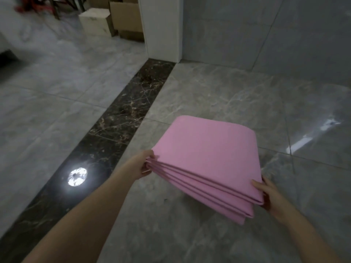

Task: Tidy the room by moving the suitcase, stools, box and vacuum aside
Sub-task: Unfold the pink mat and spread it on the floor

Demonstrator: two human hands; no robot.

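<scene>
A pink mat point(205, 158), folded into several layers, is held flat above the grey tiled floor in the lower middle of the view. My left hand point(141, 165) grips its near left corner, fingers tucked between the layers. My right hand point(266, 192) clasps the near right corner, thumb on top. No suitcase, stool or vacuum shows clearly in this view.
A dark marble strip point(121, 118) crosses the floor diagonally to a white pillar point(161, 29). Cardboard boxes point(114, 19) stand behind the pillar at the top. Blurred red items point(36, 6) lie top left. A tiled wall point(266, 31) rises at right.
</scene>
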